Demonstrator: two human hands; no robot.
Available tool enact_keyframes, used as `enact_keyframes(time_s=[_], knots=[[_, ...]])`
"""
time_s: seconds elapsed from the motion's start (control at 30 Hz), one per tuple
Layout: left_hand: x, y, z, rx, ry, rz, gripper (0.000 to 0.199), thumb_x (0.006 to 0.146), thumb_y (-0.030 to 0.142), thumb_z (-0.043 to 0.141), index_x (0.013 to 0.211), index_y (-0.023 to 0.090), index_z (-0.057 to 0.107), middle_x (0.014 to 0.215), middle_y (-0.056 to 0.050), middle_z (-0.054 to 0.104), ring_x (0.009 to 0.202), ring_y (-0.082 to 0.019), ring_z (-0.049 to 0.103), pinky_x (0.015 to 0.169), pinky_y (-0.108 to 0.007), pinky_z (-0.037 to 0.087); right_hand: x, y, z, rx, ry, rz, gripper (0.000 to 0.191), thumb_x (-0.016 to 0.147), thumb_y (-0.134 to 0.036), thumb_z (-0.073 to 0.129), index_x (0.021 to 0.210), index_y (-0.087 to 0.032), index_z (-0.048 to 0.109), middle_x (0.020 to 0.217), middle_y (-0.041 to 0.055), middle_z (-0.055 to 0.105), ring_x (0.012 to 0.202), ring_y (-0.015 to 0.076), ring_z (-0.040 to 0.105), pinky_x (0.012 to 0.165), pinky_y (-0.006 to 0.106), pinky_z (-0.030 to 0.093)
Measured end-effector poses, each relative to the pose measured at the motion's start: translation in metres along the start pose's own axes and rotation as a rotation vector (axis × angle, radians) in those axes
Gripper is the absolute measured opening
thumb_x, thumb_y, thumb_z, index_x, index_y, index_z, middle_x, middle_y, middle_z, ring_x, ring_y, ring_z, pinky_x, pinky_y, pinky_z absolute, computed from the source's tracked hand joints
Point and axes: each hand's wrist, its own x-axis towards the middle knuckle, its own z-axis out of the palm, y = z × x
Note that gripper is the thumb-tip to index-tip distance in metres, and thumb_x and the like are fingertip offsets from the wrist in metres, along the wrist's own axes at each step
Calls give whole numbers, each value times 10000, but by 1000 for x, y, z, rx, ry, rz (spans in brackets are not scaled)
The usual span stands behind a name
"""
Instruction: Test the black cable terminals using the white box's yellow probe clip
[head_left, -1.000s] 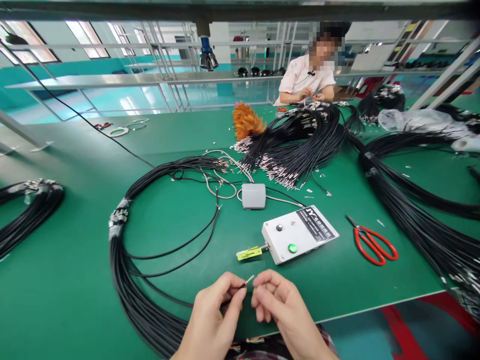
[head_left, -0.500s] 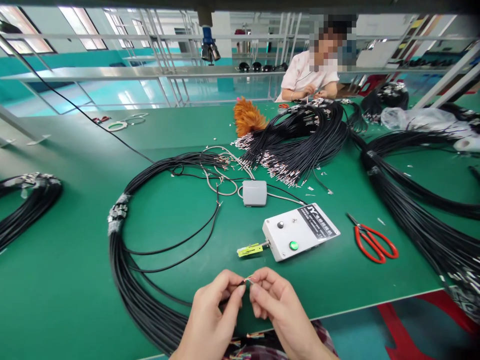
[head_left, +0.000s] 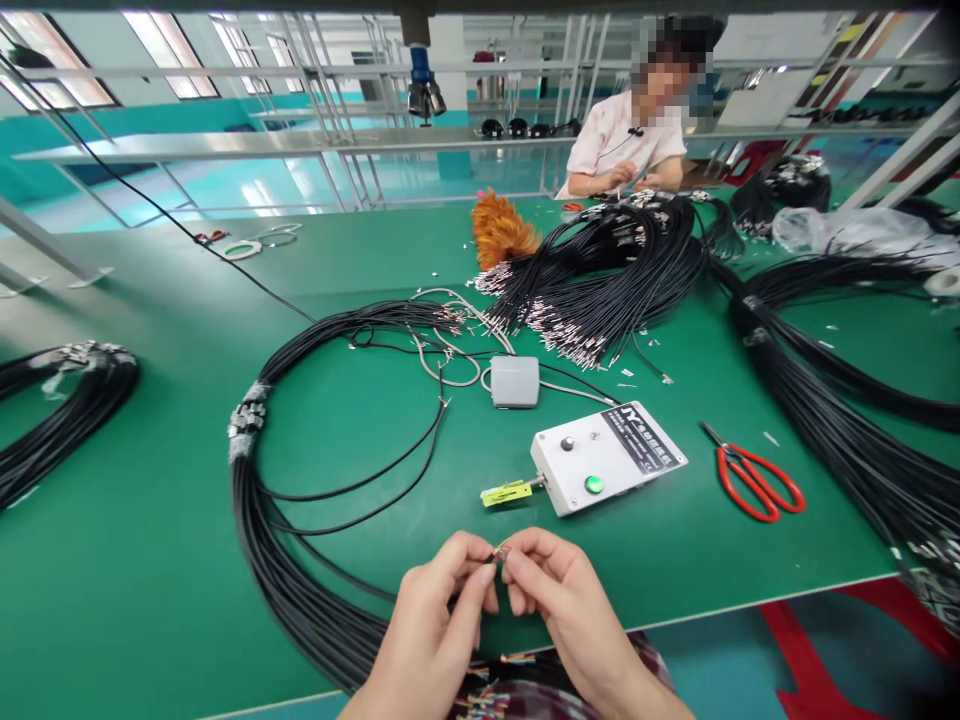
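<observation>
Near the front edge of the table, my left hand [head_left: 444,605] pinches the end of a black cable [head_left: 491,557]. Thin coloured wires [head_left: 501,550] fan out of that end, and the thumb and forefinger of my right hand [head_left: 553,592] are closed on them. Both sets of fingertips nearly meet. A thick loop of black cables [head_left: 292,600] curves from the left toward my left wrist. Below my hands, several cable ends with bared coloured wires [head_left: 484,700] lie by my lap. Just beyond my hands sits a white control box [head_left: 609,458] with a yellow-green clip [head_left: 507,493] at its left end.
Red-handled scissors [head_left: 754,480] lie right of the box. A grey box [head_left: 515,382] stands behind it. Cable bundles [head_left: 615,270] lie at the back, more cables [head_left: 847,400] at right and a coil [head_left: 75,410] at far left. Across the table a person [head_left: 630,150] works with both hands.
The view has shifted slightly, so the things on the table appear a little farther right. My fingers have moved a little at the wires; both hands keep their pinch.
</observation>
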Motion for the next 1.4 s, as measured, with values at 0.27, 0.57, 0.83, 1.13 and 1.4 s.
enact_keyframes(time_s=[0.27, 0.57, 0.83, 1.13, 1.4], knots=[[2, -1, -1, -212, -94, -170, 379, 961, 421, 427, 1201, 152, 543, 697, 37, 507, 419, -53, 397, 404, -179, 320, 1, -8, 3, -117, -27, -20, 367, 757, -476, 757, 692, -154, 593, 600, -36, 588, 476, 50, 477, 510, 191, 344], [4, 0, -1, -303, -48, -205, 398, 924, 493, 502, 1177, 190, 458, 711, 51, 530, 391, -34, 380, 374, -153, 289, -4, -3, 4, -104, -2, -66, 355, 735, -463, 785, 842, -154, 648, 654, -21, 634, 541, 67, 533, 559, 195, 429], [1, -5, 3, -315, -9, -190, 370, 941, 483, 492, 1184, 212, 425, 687, 68, 515, 408, -48, 402, 388, -155, 308, 2, 0, 16, -44, 82, -69, 407, 659, -485, 830, 779, -146, 640, 573, -31, 607, 507, 72, 524, 523, 197, 431], [3, -8, 3, -379, 66, -184, 407, 920, 491, 547, 1196, 209, 446, 672, 49, 564, 420, -64, 446, 400, -162, 337, 6, 8, 27, 83, 146, -80, 427, 635, -496, 848, 790, -143, 666, 531, -41, 569, 501, 74, 478, 515, 205, 389], [4, -19, 2, -444, 79, -183, 431, 905, 535, 565, 1172, 215, 454, 654, 54, 567, 386, -51, 442, 385, -149, 316, 14, 16, 26, 188, 67, -40, 418, 637, -491, 854, 811, -146, 697, 521, -46, 537, 495, 66, 429, 514, 206, 323]])
